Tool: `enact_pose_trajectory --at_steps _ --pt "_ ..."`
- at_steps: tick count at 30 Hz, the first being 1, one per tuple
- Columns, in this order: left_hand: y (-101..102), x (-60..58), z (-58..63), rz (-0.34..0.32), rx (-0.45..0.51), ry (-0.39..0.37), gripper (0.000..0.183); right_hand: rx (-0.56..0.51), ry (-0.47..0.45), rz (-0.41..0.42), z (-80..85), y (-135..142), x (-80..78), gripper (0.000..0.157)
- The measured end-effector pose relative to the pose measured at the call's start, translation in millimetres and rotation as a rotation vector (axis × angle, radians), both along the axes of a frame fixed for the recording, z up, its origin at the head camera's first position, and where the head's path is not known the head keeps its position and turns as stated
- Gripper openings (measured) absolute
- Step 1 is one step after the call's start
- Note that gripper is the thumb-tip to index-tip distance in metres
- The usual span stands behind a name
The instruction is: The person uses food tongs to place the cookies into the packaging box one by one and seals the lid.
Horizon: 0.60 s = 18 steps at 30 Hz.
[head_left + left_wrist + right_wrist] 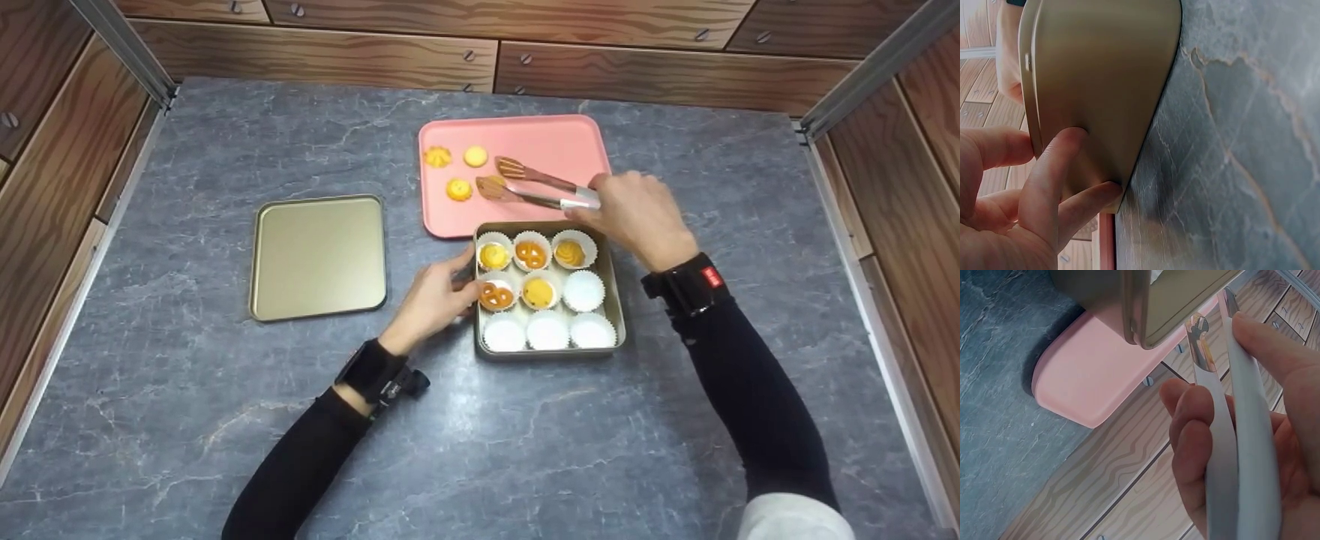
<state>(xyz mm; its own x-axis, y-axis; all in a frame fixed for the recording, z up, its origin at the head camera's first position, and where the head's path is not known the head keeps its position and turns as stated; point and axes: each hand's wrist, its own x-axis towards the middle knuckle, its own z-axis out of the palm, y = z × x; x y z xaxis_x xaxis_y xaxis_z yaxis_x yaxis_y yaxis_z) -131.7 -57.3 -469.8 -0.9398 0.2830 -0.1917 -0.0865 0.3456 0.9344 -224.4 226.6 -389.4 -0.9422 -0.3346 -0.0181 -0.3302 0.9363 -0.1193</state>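
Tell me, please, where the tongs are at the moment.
In the head view, the tongs are just right of centre, held in the right hand over the tray, beyond the tin.

This looks like a small enclosed booth or test station: wood-patterned panels (pixel 360 61) dotted with screw heads (pixel 298 10) wall in the far, left and right sides, metal posts (pixel 129 54) stand at the two far corners, and a grey marbled desk (pixel 517 450) fills the space between.
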Motion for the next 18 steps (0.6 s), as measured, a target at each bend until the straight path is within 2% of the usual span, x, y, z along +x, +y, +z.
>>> enact_pose_trajectory --at_steps 7,18 --pt "0.8 0.0 0.0 0.005 -0.011 0.014 0.068 0.003 -0.011 0.007 -0.3 0.3 -1.0 0.052" --pt "0.8 0.4 0.5 0.008 -0.003 0.016 0.068 0.005 0.022 0.034 -6.2 2.7 -0.2 0.044"
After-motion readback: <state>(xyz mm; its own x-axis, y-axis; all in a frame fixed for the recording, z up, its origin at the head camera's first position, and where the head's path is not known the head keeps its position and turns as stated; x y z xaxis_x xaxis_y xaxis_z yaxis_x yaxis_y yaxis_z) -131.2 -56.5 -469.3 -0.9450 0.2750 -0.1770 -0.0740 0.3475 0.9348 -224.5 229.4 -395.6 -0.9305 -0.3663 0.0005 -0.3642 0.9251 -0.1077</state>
